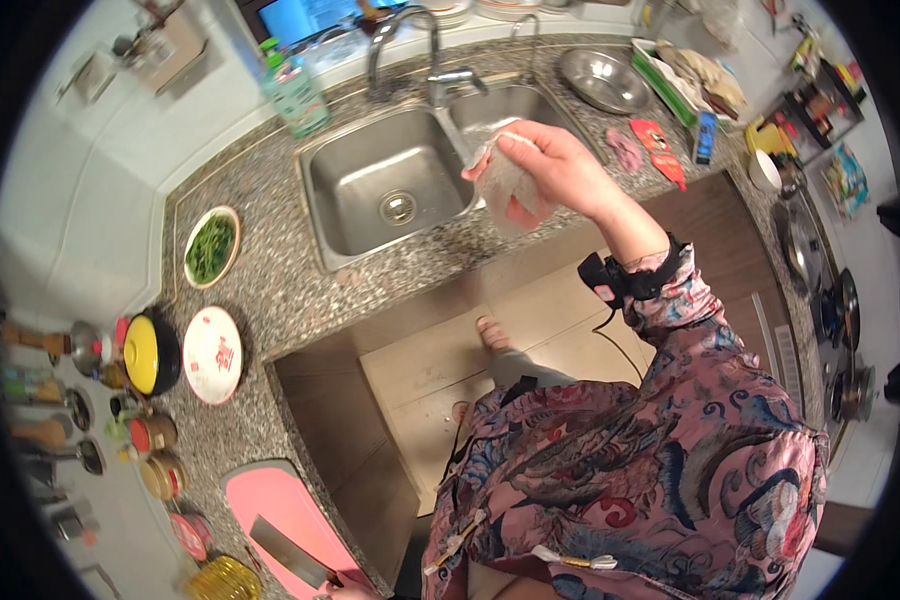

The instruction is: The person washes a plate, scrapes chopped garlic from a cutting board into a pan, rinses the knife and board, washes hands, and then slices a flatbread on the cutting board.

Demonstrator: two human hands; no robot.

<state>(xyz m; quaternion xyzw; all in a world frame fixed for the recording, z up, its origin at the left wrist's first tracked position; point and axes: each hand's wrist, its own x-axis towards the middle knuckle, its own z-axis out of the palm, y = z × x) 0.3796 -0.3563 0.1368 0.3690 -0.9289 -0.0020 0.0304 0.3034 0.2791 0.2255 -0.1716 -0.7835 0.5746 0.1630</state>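
Observation:
My right hand (559, 169) is raised over the front edge of the sink, pinching a thin, see-through whitish sheet or bag (506, 184). Pinkish patches show at its edge and through its lower part; what they are I cannot tell. At the bottom edge of the view, my left hand (354, 590) is partly cut off, its fingers around the dark handle of a broad-bladed kitchen knife (289, 551). The blade lies over a pink cutting board (285, 495) with a grey corner. Beneath the right hand is the divider of the steel double sink (360, 180).
Left on the granite counter (285, 292) are a bowl of green leaves (214, 247), a white plate (212, 356), a yellow-lidded pot (142, 352), jars and an oil bottle (225, 581). A steel bowl (604, 79) and torn red packets (649, 135) lie right of the sink.

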